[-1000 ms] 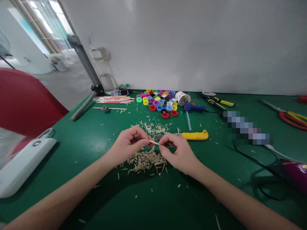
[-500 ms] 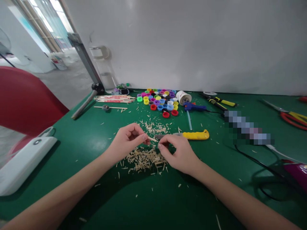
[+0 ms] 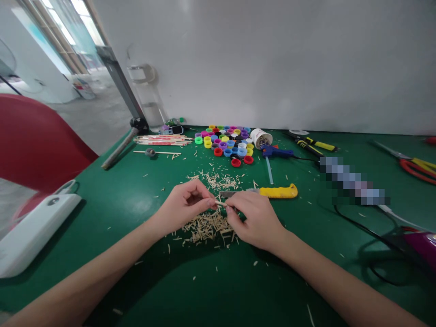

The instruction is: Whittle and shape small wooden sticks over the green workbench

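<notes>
My left hand (image 3: 185, 204) and my right hand (image 3: 254, 218) meet over the middle of the green table (image 3: 112, 204). Both pinch the two ends of a short thin wooden stick (image 3: 220, 203). Right below them lies a pile of pale wood slivers (image 3: 207, 227). A knife with a yellow handle (image 3: 277, 191) lies just behind my right hand, its blade pointing left.
Many coloured bottle caps (image 3: 226, 143) sit further back, beside a tipped white cup (image 3: 260, 137), a blue glue gun (image 3: 275, 152) and a bundle of sticks (image 3: 161, 141). Red-handled scissors (image 3: 417, 168) lie far right, a white device (image 3: 30, 231) at the left, black cable (image 3: 374, 240) at the right.
Both hands stay over the sliver pile. My right hand's fingertips have closed in on the stick's end again after drawing slightly away.
</notes>
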`<move>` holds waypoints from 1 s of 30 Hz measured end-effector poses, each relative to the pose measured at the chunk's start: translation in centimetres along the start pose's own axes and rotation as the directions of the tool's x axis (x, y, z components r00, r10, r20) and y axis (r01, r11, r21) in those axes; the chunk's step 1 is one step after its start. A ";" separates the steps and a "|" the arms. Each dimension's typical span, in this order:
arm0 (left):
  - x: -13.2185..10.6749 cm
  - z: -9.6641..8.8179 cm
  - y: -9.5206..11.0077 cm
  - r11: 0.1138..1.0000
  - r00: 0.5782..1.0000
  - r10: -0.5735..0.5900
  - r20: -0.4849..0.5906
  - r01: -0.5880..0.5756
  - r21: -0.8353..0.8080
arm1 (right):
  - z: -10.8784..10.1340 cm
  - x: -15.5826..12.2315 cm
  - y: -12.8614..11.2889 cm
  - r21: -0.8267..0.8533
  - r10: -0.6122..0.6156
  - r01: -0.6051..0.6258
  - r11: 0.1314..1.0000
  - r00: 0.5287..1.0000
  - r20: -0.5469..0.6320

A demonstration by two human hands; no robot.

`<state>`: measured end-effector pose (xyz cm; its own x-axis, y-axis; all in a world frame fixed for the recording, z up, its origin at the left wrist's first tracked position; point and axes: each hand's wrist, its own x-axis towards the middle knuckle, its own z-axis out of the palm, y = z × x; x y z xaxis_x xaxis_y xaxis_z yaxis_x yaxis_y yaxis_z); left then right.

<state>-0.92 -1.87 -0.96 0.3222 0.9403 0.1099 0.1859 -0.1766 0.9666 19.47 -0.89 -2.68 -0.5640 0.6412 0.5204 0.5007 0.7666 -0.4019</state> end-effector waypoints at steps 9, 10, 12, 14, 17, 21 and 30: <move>0.1 0.2 0.1 0.994 0.999 -0.035 0.025 0.033 0.103 | 0.0 -0.1 0.1 -0.158 -0.077 0.089 0.984 0.994 0.078; 0.1 0.2 0.1 0.992 0.999 -0.044 0.028 0.041 0.118 | 0.0 -0.1 0.2 -0.176 -0.086 0.102 0.979 0.992 0.095; 0.2 0.2 0.3 0.989 0.998 -0.061 0.036 0.055 0.141 | 0.0 -0.2 0.2 -0.202 -0.099 0.122 0.972 0.988 0.122; 0.2 0.3 0.3 0.985 0.996 -0.075 0.038 0.068 0.159 | 0.0 -0.2 0.3 -0.216 -0.103 0.131 0.968 0.985 0.137; 0.1 0.4 0.0 0.982 0.997 -0.068 0.036 0.061 0.179 | 0.2 -0.2 0.5 -0.240 -0.086 0.115 0.964 0.988 0.125; -0.2 0.7 -0.5 0.944 0.999 0.050 -0.004 -0.046 0.328 | 0.1 -0.1 0.6 -0.284 -0.029 0.037 0.958 0.999 0.033; -0.4 0.5 -0.4 0.884 0.987 0.153 0.048 -0.159 0.440 | -1.1 0.0 1.2 -0.276 -0.091 0.111 0.955 0.992 0.083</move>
<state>-0.69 -2.32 -1.52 0.3915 0.8869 0.2454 0.5211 -0.4335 0.7352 20.81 -0.02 -2.33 -0.6600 0.5690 0.4905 0.5968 0.7937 -0.1177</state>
